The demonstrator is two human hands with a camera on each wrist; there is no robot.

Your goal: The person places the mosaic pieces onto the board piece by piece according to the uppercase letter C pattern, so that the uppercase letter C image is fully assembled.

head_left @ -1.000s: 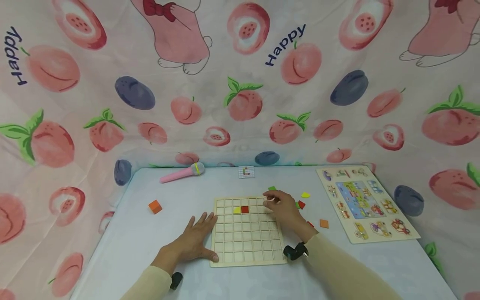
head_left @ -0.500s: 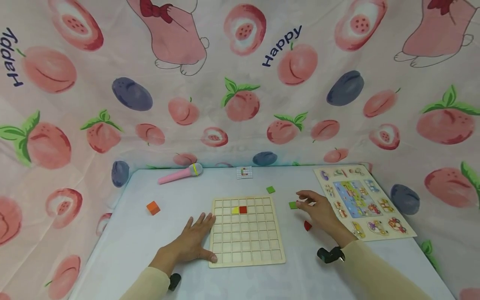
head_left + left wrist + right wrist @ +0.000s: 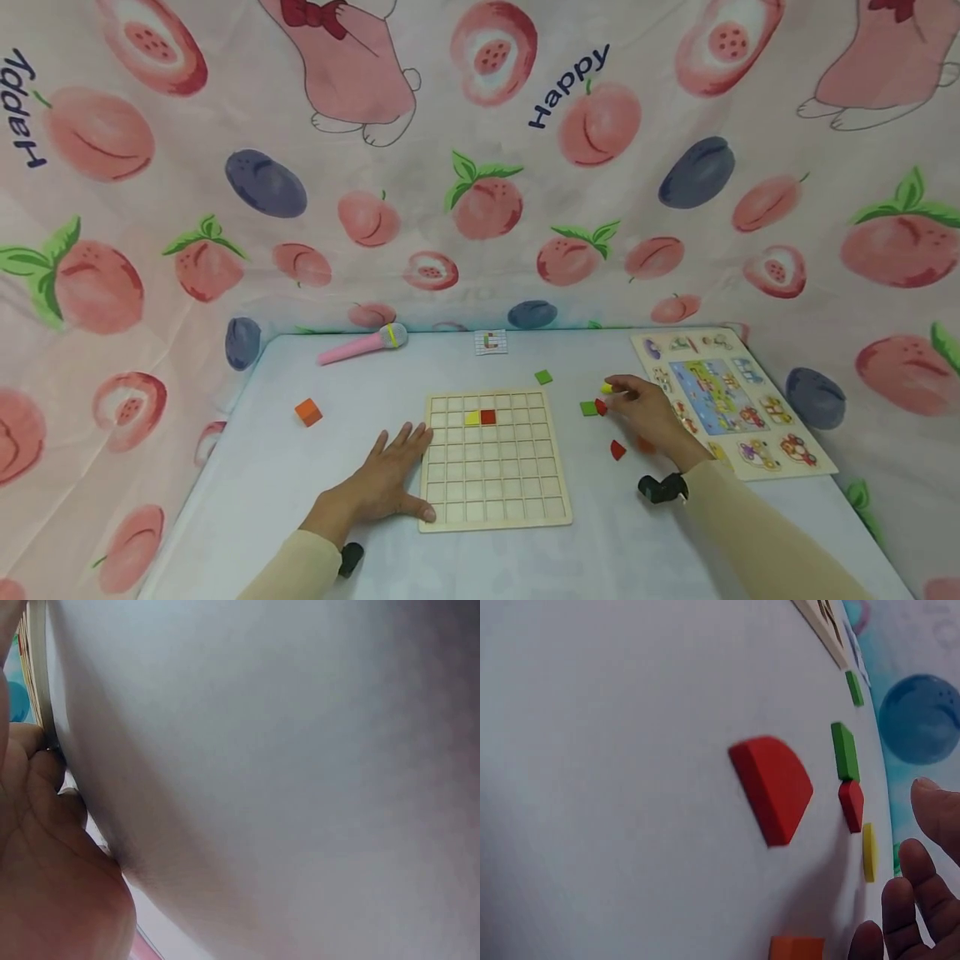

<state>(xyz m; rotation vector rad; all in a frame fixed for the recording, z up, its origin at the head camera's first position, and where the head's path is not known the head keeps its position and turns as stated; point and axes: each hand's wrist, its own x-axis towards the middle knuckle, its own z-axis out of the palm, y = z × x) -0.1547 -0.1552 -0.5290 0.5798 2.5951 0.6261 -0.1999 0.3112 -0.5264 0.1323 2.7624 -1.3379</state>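
Dark lettering reading "Happy" marks the peach-patterned fabric (image 3: pixel 487 208) behind the white desk (image 3: pixel 495 567). On it lies a thin, pale grid board (image 3: pixel 492 475). The left hand (image 3: pixel 384 479), released, fingers straight, touches its left edge; the right hand (image 3: pixel 651 415), grasping nothing, is near a rounded red wedge (image 3: pixel 772 787). The board holds a yellow square (image 3: pixel 472 418) beside a red square (image 3: pixel 488 417).

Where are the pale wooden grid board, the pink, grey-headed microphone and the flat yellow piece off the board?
Wooden grid board (image 3: pixel 492 472): head view, a bare middle square.
Pink microphone (image 3: pixel 358 346): head view, its handle.
Loose yellow piece (image 3: pixel 869 853): right wrist view, its visible middle.
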